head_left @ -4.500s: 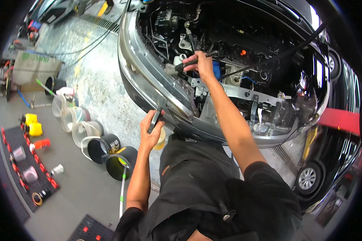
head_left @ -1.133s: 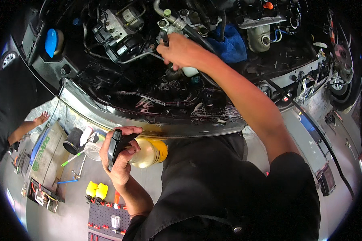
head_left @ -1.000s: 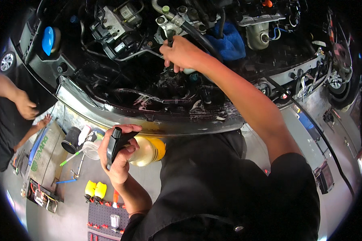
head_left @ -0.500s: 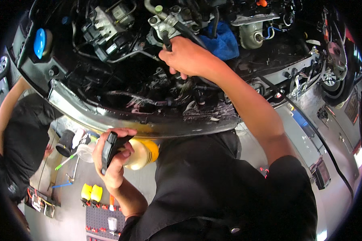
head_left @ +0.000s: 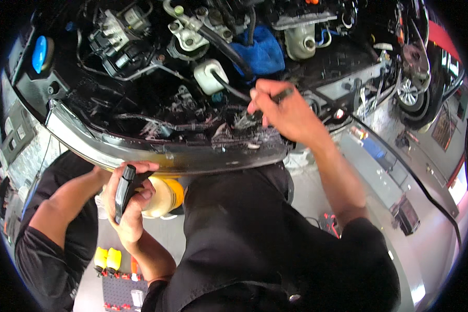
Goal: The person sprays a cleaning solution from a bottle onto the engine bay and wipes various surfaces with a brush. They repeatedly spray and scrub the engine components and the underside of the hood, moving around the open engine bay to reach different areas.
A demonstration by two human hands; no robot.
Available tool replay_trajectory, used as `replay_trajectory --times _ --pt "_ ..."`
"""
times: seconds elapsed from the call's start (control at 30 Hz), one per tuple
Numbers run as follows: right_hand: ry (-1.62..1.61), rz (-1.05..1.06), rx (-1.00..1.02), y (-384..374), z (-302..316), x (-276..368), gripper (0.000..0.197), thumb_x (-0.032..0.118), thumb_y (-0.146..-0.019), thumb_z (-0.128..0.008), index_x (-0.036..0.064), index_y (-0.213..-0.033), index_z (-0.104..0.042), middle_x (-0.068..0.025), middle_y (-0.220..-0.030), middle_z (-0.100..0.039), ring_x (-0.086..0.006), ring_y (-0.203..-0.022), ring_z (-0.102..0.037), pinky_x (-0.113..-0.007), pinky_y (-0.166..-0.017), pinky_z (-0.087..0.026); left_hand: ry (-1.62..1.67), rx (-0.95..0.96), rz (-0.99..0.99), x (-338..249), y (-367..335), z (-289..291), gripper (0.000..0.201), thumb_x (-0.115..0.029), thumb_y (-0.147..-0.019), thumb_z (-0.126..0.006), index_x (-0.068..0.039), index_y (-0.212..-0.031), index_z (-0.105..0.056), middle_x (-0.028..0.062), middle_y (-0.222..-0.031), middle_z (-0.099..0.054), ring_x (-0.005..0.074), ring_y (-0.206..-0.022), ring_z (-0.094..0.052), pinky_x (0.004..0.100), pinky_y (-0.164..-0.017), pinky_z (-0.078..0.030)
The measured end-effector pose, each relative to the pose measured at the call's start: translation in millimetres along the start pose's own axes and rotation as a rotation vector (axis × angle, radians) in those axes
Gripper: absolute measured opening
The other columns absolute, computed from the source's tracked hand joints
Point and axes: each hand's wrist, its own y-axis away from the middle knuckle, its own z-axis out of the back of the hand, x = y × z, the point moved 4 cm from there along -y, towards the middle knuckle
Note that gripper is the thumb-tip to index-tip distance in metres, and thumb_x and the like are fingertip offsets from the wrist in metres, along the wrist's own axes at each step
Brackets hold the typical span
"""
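A dark-handled brush [head_left: 252, 113] is gripped in my right hand [head_left: 286, 112], its pale bristles down against the grimy front of a car's engine bay. Just left of that hand sits a white plastic reservoir [head_left: 209, 77] with a black hose. My left hand [head_left: 127, 203] is wrapped round the black trigger head of a spray bottle [head_left: 161, 196], below the bumper edge [head_left: 208, 162]. The bottle's body is pale with a yellow end. A blue cloth [head_left: 262, 52] lies bunched among the engine parts.
A co-worker's arm [head_left: 70, 205] reaches in at the left, close to my left hand. Yellow bottles [head_left: 107, 258] stand by a black pegboard [head_left: 120, 292] below. A black hose [head_left: 400, 156] runs down the right, past a grey cabinet [head_left: 374, 177]. Another car's wheel [head_left: 408, 92] is beyond.
My right hand has moved from the upper engine parts down toward the front edge, uncovering the white reservoir. The co-worker has come closer on the left. My left hand keeps its grip.
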Motion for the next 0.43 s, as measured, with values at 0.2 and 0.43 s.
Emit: replay_trajectory --times 0.2,0.43 --pt "-0.105 0.046 -0.196 42 44 10 0.028 0.024 -0.106 -0.056 0.0017 -0.09 -0.064 -0.0096 -0.088 -0.075 -0.0118 -0.06 -0.06 -0.026 -0.052 -0.047 0.054 -0.039 0.001 3 6 1 0.044 -0.007 -0.071 -0.064 0.01 -0.111 -0.065 0.0222 -0.115 -0.071 0.0132 -0.077 -0.058 0.0257 -0.076 -0.049" --pt "-0.035 -0.014 -0.665 5 82 -13 0.031 0.026 -0.109 -0.057 0.0057 -0.088 -0.067 0.0001 -0.069 -0.066 -0.0069 -0.055 -0.052 -0.03 -0.051 -0.041 -0.027 0.056 0.029 17 -5 2 0.048 -0.018 -0.076 -0.069 0.009 -0.115 -0.064 0.0263 -0.117 -0.069 0.0155 -0.076 -0.059 0.0275 -0.077 -0.049"
